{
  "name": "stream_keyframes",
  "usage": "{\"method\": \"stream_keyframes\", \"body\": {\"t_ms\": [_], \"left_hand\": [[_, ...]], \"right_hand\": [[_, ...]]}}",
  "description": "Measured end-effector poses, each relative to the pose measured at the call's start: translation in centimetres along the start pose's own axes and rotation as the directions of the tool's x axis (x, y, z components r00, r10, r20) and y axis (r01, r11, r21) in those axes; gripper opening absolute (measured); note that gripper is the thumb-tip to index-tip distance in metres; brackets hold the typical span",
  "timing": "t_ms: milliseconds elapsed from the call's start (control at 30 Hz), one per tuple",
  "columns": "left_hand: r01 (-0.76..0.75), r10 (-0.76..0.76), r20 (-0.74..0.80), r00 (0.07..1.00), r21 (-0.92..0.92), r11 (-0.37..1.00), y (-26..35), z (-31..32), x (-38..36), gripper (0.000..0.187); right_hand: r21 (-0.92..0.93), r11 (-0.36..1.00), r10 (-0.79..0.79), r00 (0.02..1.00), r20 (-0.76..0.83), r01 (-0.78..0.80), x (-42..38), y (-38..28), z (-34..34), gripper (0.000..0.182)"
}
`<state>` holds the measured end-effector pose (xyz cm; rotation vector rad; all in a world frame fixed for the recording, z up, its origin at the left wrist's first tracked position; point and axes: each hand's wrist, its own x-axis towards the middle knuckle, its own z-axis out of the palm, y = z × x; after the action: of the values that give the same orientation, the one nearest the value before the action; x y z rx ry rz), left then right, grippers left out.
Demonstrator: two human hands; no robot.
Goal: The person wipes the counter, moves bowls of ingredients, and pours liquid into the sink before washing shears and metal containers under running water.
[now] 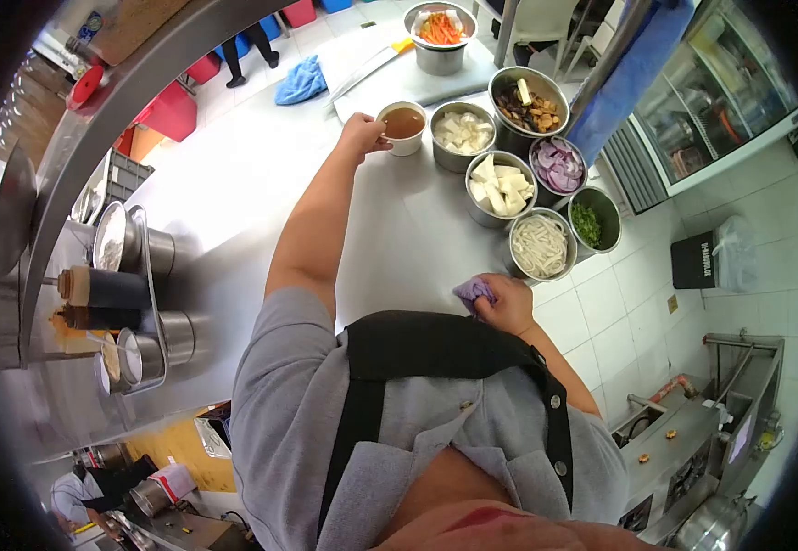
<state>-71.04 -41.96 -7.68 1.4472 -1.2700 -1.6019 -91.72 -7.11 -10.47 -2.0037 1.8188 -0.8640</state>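
Left hand: fingers narrow, pinching the wall of the white bowl on its left side. Exact thumb placement is too small to make out. Right hand: curled closed, purple cloth bunched in the grip, down by the near right edge of the counter.

Bowl looks upright, brown liquid inside, sitting on or just above the steel counter; can't tell which from overhead.

Step in hand reads as steadying the bowl at arm's reach. To do it well: keep it level, fingertips outside the rim, slow moves, since the liquid would likely slop over. A one-sided pinch probably tips easily, so a lower grip would help. Cloth hand should stay low and clear of the food.

Just right of the bowl: white chunks in a steel tub, then white slabs and pale strips running toward the wearer. Outer row: dark mixed pieces, sliced red onion, chopped greens.

Beyond: cutting board with a yellow-handled knife and carrot strips in a tub; blue cloth left of the knife.
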Motion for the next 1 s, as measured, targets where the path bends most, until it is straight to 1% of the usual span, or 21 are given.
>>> {"method": "stream_keyframes", "body": {"t_ms": [100,167,200,233,300,333,367,400,467,500,533,633,667,767,800,900,1000], "left_hand": [[0.016,-0.02,0.074,0.997,0.059,0.998,0.1,-0.3,1.1,0.03],[0.068,-0.143,0.178,0.974,0.372,0.926,1.1,-1.7,3.3,0.052],[-0.011,-0.027,0.074,0.997,0.468,0.883,3.7,-0.6,0.4,0.072],[-0.071,0.077,0.013,0.997,0.545,0.836,4.2,-0.7,1.6,0.078],[-0.231,0.321,-0.011,0.947,0.672,0.703,5.1,-0.2,5.8,0.077],[-0.251,0.286,-0.005,0.958,0.466,0.848,6.4,0.6,6.2,0.077],[-0.248,0.252,0.012,0.968,0.231,0.941,7.7,1.8,6.7,0.076],[-0.219,0.217,0.035,0.976,0.107,0.97,8.5,2.7,7.8,0.075],[-0.141,0.143,0.019,0.99,-0.061,0.988,8.9,4.5,12.3,0.074],[-0.103,0.106,0.02,0.994,-0.142,0.984,9.7,5.6,12.7,0.073],[-0.005,0.005,-0.001,1.0,-0.222,0.975,10.4,7.0,13.1,0.065],[0.011,-0.009,0.009,1.0,-0.245,0.97,10.9,9.5,13.8,0.059],[-0.025,0.027,0.01,1.0,-0.175,0.984,10.3,9.9,15.6,0.046],[-0.06,0.056,-0.023,0.998,-0.255,0.965,9.2,10.4,17.6,0.034],[-0.083,0.078,-0.027,0.997,-0.306,0.949,9.0,10.2,17.7,0.027],[-0.039,0.058,0.076,0.995,-0.241,0.97,9.9,9.2,14.5,0.027],[0.03,0.004,0.18,0.984,-0.185,0.982,9.5,8.5,13.1,0.021]], "right_hand": [[-0.036,0.998,0.052,0.998,0.028,-0.051,0.1,-0.5,-0.1,0.028],[-0.023,0.998,0.053,0.999,0.0,-0.053,0.1,-0.5,0.1,0.027],[-0.016,0.998,0.052,0.999,-0.014,-0.053,0.1,-0.5,0.2,0.027],[-0.013,0.999,0.043,0.999,-0.025,-0.043,0.2,-0.5,0.2,0.027],[-0.001,1.0,0.021,0.999,-0.044,-0.021,0.3,-0.5,0.3,0.027],[-0.015,0.999,0.033,0.999,-0.03,-0.033,0.4,-0.5,0.2,0.027],[-0.029,0.999,0.045,0.999,-0.019,-0.045,0.4,-0.6,0.1,0.028],[-0.043,0.997,0.059,0.998,-0.009,-0.059,0.4,-0.7,0.1,0.028],[-0.029,0.996,0.09,0.996,0.008,-0.089,0.2,-0.6,0.2,0.029],[-0.022,0.994,0.106,0.994,0.011,-0.106,0.2,-0.5,0.3,0.03],[-0.01,0.995,0.1,0.995,-0.007,-0.101,0.2,-0.4,0.3,0.03],[0.015,0.995,0.095,0.995,-0.042,-0.094,0.0,-0.2,0.4,0.031],[0.015,0.995,0.096,0.995,-0.038,-0.095,-0.1,-0.1,0.4,0.032],[0.044,0.996,0.086,0.995,-0.056,-0.083,-0.1,0.0,0.5,0.032],[0.058,0.996,0.078,0.995,-0.068,-0.074,-0.2,0.0,0.5,0.033],[0.043,0.994,0.099,0.992,-0.079,-0.096,-0.2,-0.2,0.5,0.031],[0.038,0.995,0.098,0.992,-0.085,-0.096,0.1,-0.5,0.5,0.031]]}}
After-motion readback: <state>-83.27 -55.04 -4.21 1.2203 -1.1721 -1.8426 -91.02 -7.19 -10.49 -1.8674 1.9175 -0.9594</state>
